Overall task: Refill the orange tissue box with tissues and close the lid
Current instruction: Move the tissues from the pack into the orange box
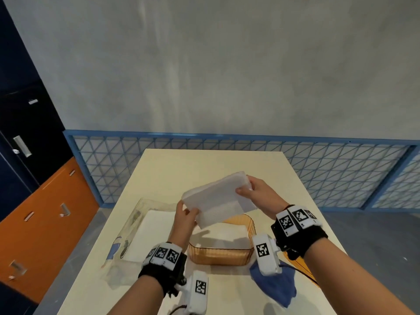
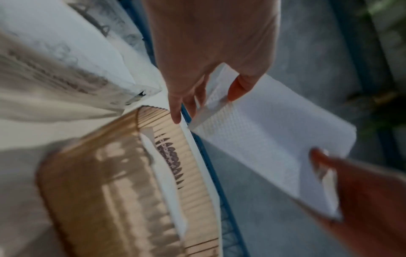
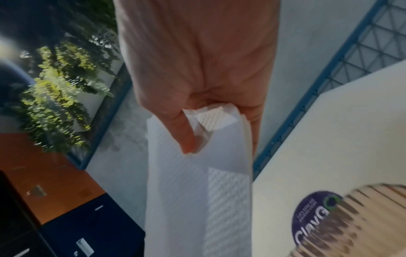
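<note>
Tissues (image 1: 217, 196), a soft embossed white stack, are held mid-frame above the orange tissue box (image 1: 221, 251). Left hand (image 1: 185, 215) pinches the lower corner; right hand (image 1: 254, 192) pinches the upper end. Box is ribbed translucent plastic, lower centre, open. Risk: the limp stack sags or fans apart, catching the rim and crumpling.

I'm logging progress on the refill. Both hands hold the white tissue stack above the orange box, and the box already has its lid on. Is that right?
Not quite: the orange box has no lid on; it stands open at the top, as the head view shows. The rest holds: the left hand and right hand hold the tissue stack above it.
</note>
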The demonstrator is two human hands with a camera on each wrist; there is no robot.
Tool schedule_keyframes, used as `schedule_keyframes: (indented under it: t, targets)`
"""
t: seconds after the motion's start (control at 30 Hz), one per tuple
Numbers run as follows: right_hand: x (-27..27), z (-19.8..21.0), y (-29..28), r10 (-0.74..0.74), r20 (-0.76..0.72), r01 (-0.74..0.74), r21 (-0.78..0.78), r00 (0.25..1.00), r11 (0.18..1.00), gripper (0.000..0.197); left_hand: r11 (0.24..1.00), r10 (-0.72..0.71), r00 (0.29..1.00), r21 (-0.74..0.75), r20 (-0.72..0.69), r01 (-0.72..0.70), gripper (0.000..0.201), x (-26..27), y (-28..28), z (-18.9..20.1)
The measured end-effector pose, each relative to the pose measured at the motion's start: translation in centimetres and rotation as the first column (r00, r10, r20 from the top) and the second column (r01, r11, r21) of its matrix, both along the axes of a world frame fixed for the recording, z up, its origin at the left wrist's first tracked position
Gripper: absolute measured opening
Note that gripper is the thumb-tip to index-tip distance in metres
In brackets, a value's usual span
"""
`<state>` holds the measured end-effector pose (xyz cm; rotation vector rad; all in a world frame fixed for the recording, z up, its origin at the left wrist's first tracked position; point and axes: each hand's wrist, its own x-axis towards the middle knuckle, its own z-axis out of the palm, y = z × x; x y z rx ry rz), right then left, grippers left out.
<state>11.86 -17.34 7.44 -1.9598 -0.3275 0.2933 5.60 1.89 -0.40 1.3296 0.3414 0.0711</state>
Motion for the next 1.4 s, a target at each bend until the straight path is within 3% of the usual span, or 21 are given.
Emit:
schedule_keyframes:
  t: [0.03,0.13,0.23,0.37,0.5,0.6,0.7,0.8,0.9,0.97,1.0,1.1,1.17,1.23,1.33,1.4]
  targets:
    - [-0.2,-0.6,-0.2,-0.022,-0.012,0.022,0.047,1.0,0.999,0.028,1.0,0.002,1.0,0.017,0.023,-0.002,0.041,0.2,0.1,0.2]
    - [-0.8,-3.5,-0.8,-0.072,-0.025,0.074,0.087,0.997,0.994,0.026,0.963,0.012,0.997,0.267,0.08,-0.033,0.029,0.3,0.3,0.0]
    - [-1.8,-7.0,-0.9,-0.124,-0.081,0.124,-0.008,0.989,0.992,0.029,0.925,-0.023,0.996,0.379,0.088,-0.012,0.018,-0.6,-0.2,-1.3]
    - [-2.7,-10.3,-0.5,-0.14,-0.129,0.122,-0.141,0.982,0.982,0.046,0.881,-0.031,0.998,0.473,0.054,0.001,0.023,-1.0,-0.6,-3.9]
    - [-2.6,-10.5,-0.2,-0.201,-0.061,0.183,-0.231,0.978,0.956,0.048,0.811,-0.081,0.996,0.583,0.047,0.038,0.019,-0.4,-0.6,-4.8]
    - [-2.1,-9.9,-0.1,-0.263,-0.008,0.256,-0.204,0.965,0.945,0.048,0.789,-0.026,0.997,0.615,0.068,-0.022,0.016,-0.2,-0.7,-4.1]
    - [-1.3,-9.8,0.1,-0.299,-0.03,0.282,-0.254,0.954,0.925,0.051,0.636,0.021,1.0,0.772,-0.02,0.002,0.033,0.2,-1.0,-3.2]
    - [-0.9,-10.2,0.7,-0.274,-0.043,0.235,-0.396,0.961,0.887,0.06,0.417,0.025,0.968,0.883,-0.248,0.216,0.056,0.7,-1.4,-2.8]
    - [-1.0,-10.3,1.1,-0.176,0.013,0.154,-0.557,0.984,0.816,0.062,0.229,-0.005,0.928,0.903,-0.372,0.363,0.06,1.5,-1.8,-2.8]
    - [-1.6,-10.4,1.5,-0.092,0.119,0.148,-0.659,0.989,0.738,0.061,0.079,0.015,0.91,0.908,-0.414,0.411,0.055,1.7,-2.2,-2.6]
    - [-1.9,-10.8,1.6,-0.038,0.243,0.202,-0.695,0.969,0.69,0.06,-0.012,0.042,0.918,0.918,-0.395,0.395,0.053,1.6,-2.5,-2.4]
    - [-2.2,-10.8,1.8,0.159,0.476,0.292,-0.736,0.865,0.611,0.042,-0.21,0.035,0.954,0.931,-0.297,0.298,0.043,1.5,-3.1,-1.8]
    - [-1.9,-10.8,1.9,0.217,0.357,0.149,-0.762,0.908,0.63,0.033,-0.257,-0.061,0.926,0.902,-0.373,0.347,0.036,1.9,-3.3,-2.2]
    - [-1.5,-11.5,1.8,0.256,0.103,-0.067,-0.813,0.961,0.578,0.04,-0.26,-0.152,0.862,0.861,-0.484,0.438,0.036,2.4,-3.2,-2.6]
    - [-0.9,-11.4,2.0,0.296,-0.093,-0.227,-0.86,0.951,0.457,0.056,-0.255,-0.244,0.735,0.774,-0.632,0.58,0.044,2.7,-2.7,-2.4]
    - [-0.7,-11.5,2.3,0.301,-0.153,-0.27,-0.875,0.941,0.402,0.055,-0.247,-0.272,0.678,0.731,-0.683,0.636,0.045,2.7,-2.5,-2.3]
